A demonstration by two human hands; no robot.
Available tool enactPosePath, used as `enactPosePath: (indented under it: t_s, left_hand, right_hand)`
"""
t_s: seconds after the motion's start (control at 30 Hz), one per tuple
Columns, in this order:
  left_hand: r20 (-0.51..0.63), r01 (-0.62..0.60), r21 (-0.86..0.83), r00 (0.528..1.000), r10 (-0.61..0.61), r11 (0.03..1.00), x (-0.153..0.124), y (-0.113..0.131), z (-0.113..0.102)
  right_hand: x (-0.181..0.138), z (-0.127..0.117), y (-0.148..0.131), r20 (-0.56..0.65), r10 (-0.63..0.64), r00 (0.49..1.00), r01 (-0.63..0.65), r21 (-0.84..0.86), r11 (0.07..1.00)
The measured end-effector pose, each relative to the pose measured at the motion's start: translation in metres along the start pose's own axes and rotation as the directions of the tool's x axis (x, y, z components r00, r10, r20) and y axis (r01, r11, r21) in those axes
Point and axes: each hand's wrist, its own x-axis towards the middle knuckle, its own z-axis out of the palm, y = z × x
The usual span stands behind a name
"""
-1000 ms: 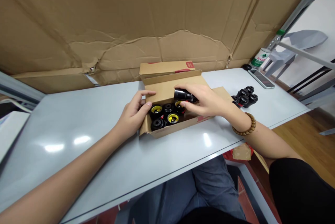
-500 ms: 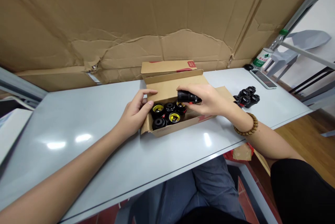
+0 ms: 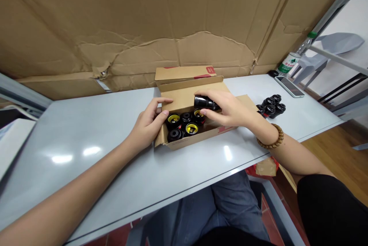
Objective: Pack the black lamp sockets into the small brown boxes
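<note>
A small open cardboard box (image 3: 192,141) lies on the grey table (image 3: 86,138). Inside it stand several black round parts (image 3: 186,122), some with yellow insides. My left hand (image 3: 148,122) grips the box's left end, thumb over the edge. My right hand (image 3: 227,109) holds a black part (image 3: 203,102) on its side just above the box's right half, fingers closed round it. A bead bracelet (image 3: 270,137) is on my right wrist.
A cluster of more black parts (image 3: 271,106) sits on the table to the right of the box. A phone (image 3: 288,86) and a plastic bottle (image 3: 293,59) are at the far right corner. A large cardboard sheet (image 3: 161,20) stands behind. The table edge runs near my lap.
My right hand has lifted the black part slightly and tilted it over the box. The left hand and the box have stayed put.
</note>
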Motion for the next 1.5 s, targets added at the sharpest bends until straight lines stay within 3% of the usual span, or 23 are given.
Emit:
enactPosePath:
  t_s: [0.27, 0.83, 1.07, 1.5]
  left_hand:
    - [-0.002, -0.005, 0.001, 1.000, 0.005, 1.000, -0.0005, 0.0011, -0.0003]
    - [0.004, 0.000, -0.001, 1.000, 0.000, 1.000, -0.0001, 0.0013, -0.0003]
    - [0.009, -0.010, -0.007, 1.000, 0.010, 1.000, 0.0012, -0.0021, 0.0010]
    - [-0.002, -0.015, 0.042, 1.000, 0.015, 0.999, 0.0008, 0.0015, -0.0003]
  right_hand:
    - [-0.0016, 0.0026, 0.0022, -0.040, -0.025, 0.999, 0.024, -0.015, 1.000]
    - [-0.0003, -0.0028, -0.0019, 0.002, -0.028, 1.000, 0.028, 0.018, 0.999]
    - [0.0017, -0.0012, -0.0007, -0.005, 0.032, 0.999, -0.032, -0.018, 0.999]
    - [0.0014, -0.0016, -0.0021, -0.026, -0.018, 0.999, 0.017, -0.031, 0.999]
